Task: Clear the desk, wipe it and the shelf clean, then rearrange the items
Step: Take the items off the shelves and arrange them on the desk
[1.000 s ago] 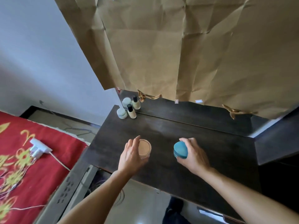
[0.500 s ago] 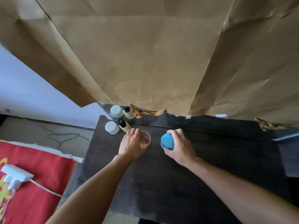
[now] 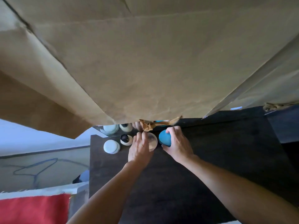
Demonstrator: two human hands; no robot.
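Note:
On the dark wooden desk (image 3: 210, 159), my left hand (image 3: 140, 148) grips a round clear jar with a tan lid (image 3: 152, 141) near the back edge. Right beside it, my right hand (image 3: 177, 143) holds a teal blue container (image 3: 165, 138). Both sit close to the mirror's lower edge. Left of the jar stand a small cream bottle with a black cap (image 3: 126, 139) and a pale green round jar (image 3: 111, 146).
Brown paper (image 3: 153, 62) covers the mirror behind the desk; a bare strip at its bottom reflects the bottles. A red cloth (image 3: 32, 209) lies at lower left, with a cable on the floor (image 3: 35, 168) beside the desk.
Both hands have carried the tan-lidded jar and the teal container from the desk's front toward the back, next to the small bottles. The view has tilted closer to the mirror.

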